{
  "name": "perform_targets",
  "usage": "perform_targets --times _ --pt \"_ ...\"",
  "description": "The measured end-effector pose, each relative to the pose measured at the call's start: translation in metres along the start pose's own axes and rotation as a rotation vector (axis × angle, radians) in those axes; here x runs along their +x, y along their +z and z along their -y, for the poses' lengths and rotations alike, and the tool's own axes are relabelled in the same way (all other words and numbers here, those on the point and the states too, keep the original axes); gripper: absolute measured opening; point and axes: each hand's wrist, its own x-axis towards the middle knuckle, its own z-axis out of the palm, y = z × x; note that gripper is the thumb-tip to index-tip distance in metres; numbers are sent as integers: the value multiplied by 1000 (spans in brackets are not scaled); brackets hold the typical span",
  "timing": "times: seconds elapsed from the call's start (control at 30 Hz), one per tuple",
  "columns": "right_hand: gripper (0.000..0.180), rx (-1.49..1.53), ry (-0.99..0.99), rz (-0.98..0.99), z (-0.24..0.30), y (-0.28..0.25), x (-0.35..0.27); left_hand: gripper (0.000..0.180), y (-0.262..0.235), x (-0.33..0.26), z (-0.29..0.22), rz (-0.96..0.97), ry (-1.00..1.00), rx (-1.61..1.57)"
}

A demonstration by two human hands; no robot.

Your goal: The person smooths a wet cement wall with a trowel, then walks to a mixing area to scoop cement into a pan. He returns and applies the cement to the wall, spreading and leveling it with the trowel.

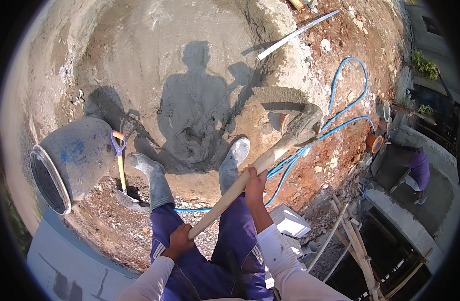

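Note:
Both my hands grip the pale wooden handle of a hoe (225, 204), which slants from my lap up to the right. My left hand (180, 242) is wrapped round its lower end. Higher up the handle, my right hand (255, 187) is closed round it. The hoe's head (304, 126) is caked with grey mortar and sits right of my boots, by the edge of the mix. Wet grey mortar (139, 50) spreads over the ground in front, with my shadow on it. My grey-smeared rubber boots (150, 173) stand at its near edge.
At left lies a mortar-stained drum (84, 158), beside a shovel (121, 170) with a purple grip. A blue hose (351, 109) loops at right, below a long metal bar (297, 35). Farther right, a person in purple (419, 169) bends over a low wall near bamboo poles (357, 241).

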Motion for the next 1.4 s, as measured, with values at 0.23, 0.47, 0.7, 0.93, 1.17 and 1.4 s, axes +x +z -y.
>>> perform_targets --times 0.23,0.47,0.7,0.93,1.17,1.4 --pt "35 -289 -258 345 28 -5 80 38 -110 158 -133 -214 -30 51" --pt "32 -592 -18 183 -49 -217 42 9 -158 314 -239 -133 -177 -644" --pt "21 -583 -67 30 -39 -321 92 14 -171 374 -249 -195 -335 -632" --pt "18 -556 -618 -198 143 -245 309 26 -222 408 -309 -159 -411 -292" --pt "23 -1623 -721 171 235 -186 541 33 -218 447 -338 -93 -496 -117" --pt "31 -2348 -446 500 199 -152 616 25 -242 443 -312 -102 -493 -133"
